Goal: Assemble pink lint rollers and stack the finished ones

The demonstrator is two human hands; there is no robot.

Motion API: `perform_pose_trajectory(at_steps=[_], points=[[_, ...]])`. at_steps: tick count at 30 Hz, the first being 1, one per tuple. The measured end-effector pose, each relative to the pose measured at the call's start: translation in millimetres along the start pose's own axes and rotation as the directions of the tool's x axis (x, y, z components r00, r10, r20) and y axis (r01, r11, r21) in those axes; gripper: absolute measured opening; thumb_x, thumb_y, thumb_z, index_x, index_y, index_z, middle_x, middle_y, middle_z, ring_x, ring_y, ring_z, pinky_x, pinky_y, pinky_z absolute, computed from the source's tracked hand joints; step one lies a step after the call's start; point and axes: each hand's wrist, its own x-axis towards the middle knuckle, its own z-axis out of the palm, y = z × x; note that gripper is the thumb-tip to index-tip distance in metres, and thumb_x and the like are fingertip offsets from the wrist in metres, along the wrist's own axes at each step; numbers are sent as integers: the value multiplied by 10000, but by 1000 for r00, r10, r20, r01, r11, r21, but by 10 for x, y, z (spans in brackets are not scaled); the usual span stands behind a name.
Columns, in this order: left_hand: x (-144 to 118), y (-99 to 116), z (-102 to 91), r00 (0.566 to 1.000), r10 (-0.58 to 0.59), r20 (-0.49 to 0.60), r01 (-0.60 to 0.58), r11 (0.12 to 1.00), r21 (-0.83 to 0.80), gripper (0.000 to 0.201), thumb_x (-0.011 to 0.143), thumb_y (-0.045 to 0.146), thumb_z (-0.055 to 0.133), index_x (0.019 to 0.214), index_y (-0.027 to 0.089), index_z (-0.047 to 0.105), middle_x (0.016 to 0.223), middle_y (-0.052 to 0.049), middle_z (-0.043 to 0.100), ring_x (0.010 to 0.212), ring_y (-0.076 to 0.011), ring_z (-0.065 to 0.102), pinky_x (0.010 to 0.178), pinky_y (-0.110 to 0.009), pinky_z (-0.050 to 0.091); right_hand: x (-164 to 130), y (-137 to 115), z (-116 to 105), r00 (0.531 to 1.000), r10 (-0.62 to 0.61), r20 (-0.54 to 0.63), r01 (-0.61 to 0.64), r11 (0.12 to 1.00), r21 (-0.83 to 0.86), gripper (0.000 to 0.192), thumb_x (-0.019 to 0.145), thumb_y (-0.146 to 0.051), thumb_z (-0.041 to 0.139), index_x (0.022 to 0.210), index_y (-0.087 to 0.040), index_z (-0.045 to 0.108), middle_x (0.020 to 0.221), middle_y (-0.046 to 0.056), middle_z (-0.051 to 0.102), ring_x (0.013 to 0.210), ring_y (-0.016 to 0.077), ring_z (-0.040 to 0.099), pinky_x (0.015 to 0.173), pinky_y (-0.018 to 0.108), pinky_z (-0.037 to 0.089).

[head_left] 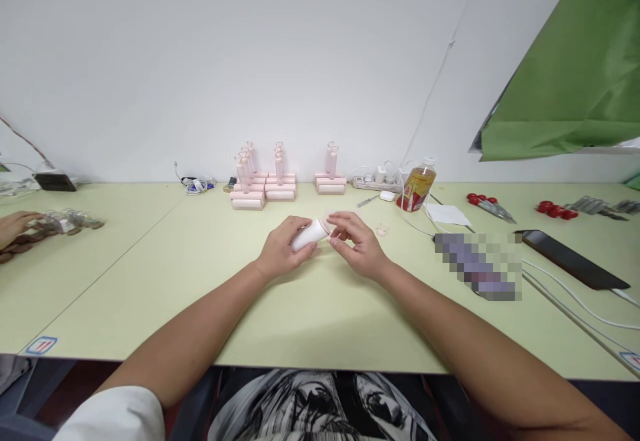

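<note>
My left hand (285,249) is wrapped round a white lint roller roll (311,233), which is tilted with its right end raised. A thin pinkish rim shows at that end. Close by it, my right hand (361,246) has curved fingers, with thumb and forefinger apart at the roll's end; whether the fingertips touch the rim I cannot tell. A small pale pink piece (381,229) lies on the table just beyond my right hand. Several pink lint rollers (248,199) with upright handles stand in rows towards the wall.
At the back right are a power strip (377,184), a white case (387,195), a drink bottle (417,186) and a screwdriver (367,201). A phone (573,259) with cables lies right, near red-handled tools (556,210). Another person's hand (18,227) is at far left.
</note>
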Motion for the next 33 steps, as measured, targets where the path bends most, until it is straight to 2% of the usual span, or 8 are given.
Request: perform_pose_trajectory(at_steps=[2,6,12,18,21,26,30,33], points=[[1,4,-3,1000,-2,3,2,1000,-4,342,802,293,630,1122,216,537,1008,-56,638,908,-188,618,771,-320,508,-12,12,9,999,26,-19,-26,999,21,400,895,-282,574,1292,-283,522,1248,102,504,808,139,604,713,323,530],[-1,4,-3,1000,-8,6,8,1000,-3,341,795,284,634,1115,216,537,1020,-55,636,916,-189,616,779,-321,505,-18,29,11,998,61,18,-61,996,58,495,901,-274,563,1373,-289,413,1137,81,578,748,127,588,696,316,519],[6,3,1,1000,18,-7,-18,1000,10,336,808,277,623,1126,214,537,1014,-54,640,925,-185,617,779,-314,507,7,-8,-14,999,-5,46,6,1000,-16,254,912,-280,542,1148,-239,626,1153,102,568,822,153,606,718,331,531],[6,4,2,1000,12,-8,-12,1000,0,344,803,286,627,1128,216,538,1009,-58,641,916,-192,621,771,-321,510,-12,17,3,999,45,11,-45,998,41,468,898,-262,563,1353,-281,455,1163,95,581,801,148,600,719,341,535],[5,1,4,1000,12,-12,-12,1000,-4,331,806,288,622,1120,221,543,1012,-56,642,927,-194,622,779,-323,510,-15,21,9,999,40,-7,-40,999,22,405,891,-276,573,1293,-269,516,1208,109,547,842,161,604,721,344,537],[7,-5,5,1000,22,-3,-22,1000,-3,345,803,288,629,1132,222,546,1010,-56,644,921,-195,621,775,-324,508,-3,9,8,999,30,24,-31,999,26,414,900,-267,555,1312,-266,512,1096,84,609,789,147,597,710,331,535],[4,-9,3,1000,29,-5,-29,1000,1,333,814,282,625,1132,218,549,1014,-55,644,935,-191,615,789,-322,504,5,-15,5,999,-15,44,15,1000,-4,287,907,-256,541,1183,-246,620,1109,92,598,824,159,608,702,326,533],[2,-10,2,1000,19,-1,-19,1000,-2,332,813,289,625,1129,222,550,1015,-54,643,936,-191,613,787,-325,504,4,-26,10,999,-14,43,14,1000,-12,326,909,-271,536,1229,-254,594,1136,98,586,831,164,613,699,332,542]])
